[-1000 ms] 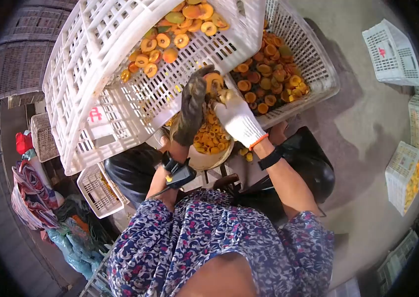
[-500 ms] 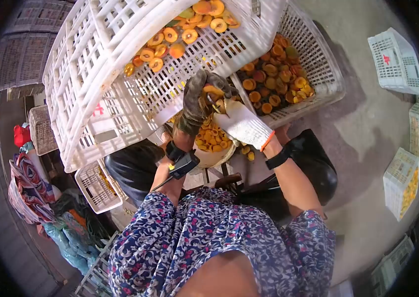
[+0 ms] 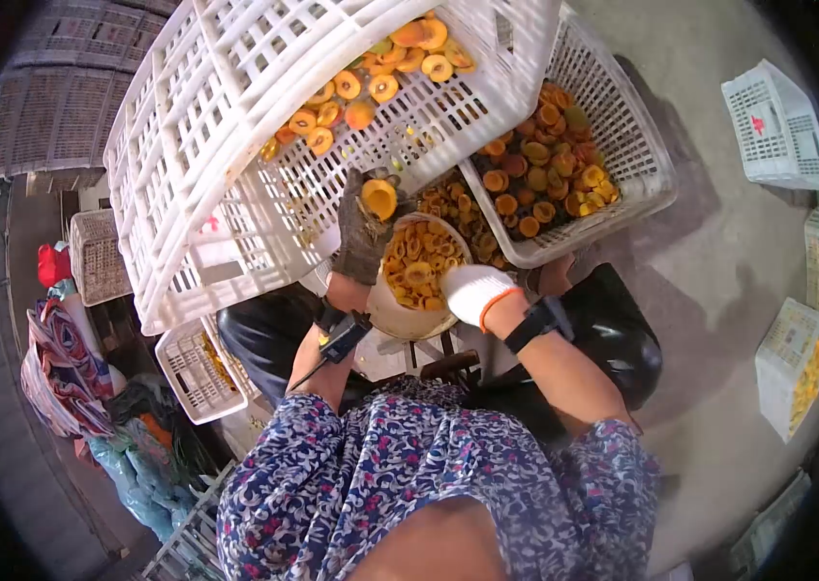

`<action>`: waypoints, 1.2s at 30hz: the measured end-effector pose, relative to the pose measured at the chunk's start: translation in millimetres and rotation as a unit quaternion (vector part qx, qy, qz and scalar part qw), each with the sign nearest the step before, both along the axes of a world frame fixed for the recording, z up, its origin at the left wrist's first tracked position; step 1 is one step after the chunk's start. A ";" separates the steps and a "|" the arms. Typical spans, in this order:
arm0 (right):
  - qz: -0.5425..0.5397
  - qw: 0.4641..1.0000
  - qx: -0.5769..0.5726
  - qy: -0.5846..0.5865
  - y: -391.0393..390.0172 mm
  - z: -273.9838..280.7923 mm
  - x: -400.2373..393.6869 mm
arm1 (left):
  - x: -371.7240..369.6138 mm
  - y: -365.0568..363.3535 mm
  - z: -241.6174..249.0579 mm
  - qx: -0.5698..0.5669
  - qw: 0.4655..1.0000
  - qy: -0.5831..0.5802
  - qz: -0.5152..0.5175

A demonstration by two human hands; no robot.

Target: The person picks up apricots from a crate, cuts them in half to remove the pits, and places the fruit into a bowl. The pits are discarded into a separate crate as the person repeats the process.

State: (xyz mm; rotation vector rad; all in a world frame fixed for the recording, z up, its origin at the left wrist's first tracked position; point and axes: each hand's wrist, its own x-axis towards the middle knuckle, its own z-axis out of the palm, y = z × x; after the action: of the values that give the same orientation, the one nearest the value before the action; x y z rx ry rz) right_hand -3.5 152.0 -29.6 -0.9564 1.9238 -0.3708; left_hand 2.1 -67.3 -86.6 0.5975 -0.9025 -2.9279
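My left hand [image 3: 363, 240], in a dark, soiled glove, holds a peach half [image 3: 379, 198] with its cut orange face and round hollow turned up. It is beside the tilted white crate [image 3: 284, 208], where more halves [image 3: 383, 89] lie. My right hand [image 3: 477, 292], in a white knit glove with an orange cuff, is closed at the right rim of a pale bucket [image 3: 396, 320]. Its fingers are turned away, so what they hold is hidden. Small orange fruit pieces [image 3: 421, 261] fill the bucket between my knees.
A second white crate [image 3: 650, 194], on the right, holds many peach halves [image 3: 540, 165]. Fruit pieces [image 3: 468, 218] are heaped behind the bucket. Further white crates [image 3: 775, 121] stand along the right. Bundled cloth [image 3: 61, 363] and bags [image 3: 134, 474] lie at left.
My hands have moved apart. The right has drawn back down and right from the fruit, while the left has shifted left with the peach half, its cut face now showing.
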 end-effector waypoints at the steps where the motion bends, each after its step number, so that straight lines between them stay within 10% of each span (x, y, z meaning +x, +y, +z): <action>1: -0.004 0.999 -0.041 0.021 5.0 -16.0 10.9 | -8.6 8.4 18.5 -0.060 0.998 0.003 0.005; 5: -0.056 0.992 -0.100 0.043 5.4 -25.0 10.3 | -63.1 46.0 52.7 -0.298 0.936 0.184 0.033; 7: -0.072 0.992 -0.096 0.036 4.9 -9.5 6.0 | -90.4 5.2 34.7 -0.800 0.580 0.150 0.025; 8: -0.087 0.991 -0.094 0.032 6.1 -5.1 2.2 | -115.5 -2.6 34.8 -0.773 0.629 0.064 0.041; 10: -0.087 0.991 -0.094 0.044 5.5 -14.9 2.1 | -135.8 -27.6 11.1 -0.877 0.450 0.105 0.133; 13: -0.093 0.993 -0.064 0.020 4.4 -13.6 -0.4 | -140.0 -27.8 0.0 -0.913 0.402 -0.035 0.065; 20: -0.217 0.962 -0.164 0.026 2.3 -12.6 -29.1 | -117.4 -2.3 12.5 -0.912 0.409 0.010 0.023; 24: -0.385 0.888 -0.248 0.044 4.4 23.9 -51.4 | -70.5 36.8 49.8 -0.580 0.810 0.014 -0.083; 26: -0.410 0.885 -0.220 0.014 3.4 26.0 -54.9 | -53.1 47.9 53.3 -0.448 0.886 0.025 -0.113; 36: -0.370 0.917 -0.128 0.071 0.1 24.7 -53.6 | -27.3 70.0 75.0 -0.513 0.850 0.018 -0.118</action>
State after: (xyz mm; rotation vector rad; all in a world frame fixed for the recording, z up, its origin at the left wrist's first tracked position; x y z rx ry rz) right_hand -57.1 152.1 -4.9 -0.3704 2.3669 -1.0323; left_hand -25.2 2.7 -11.6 0.3351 -2.3520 -2.0532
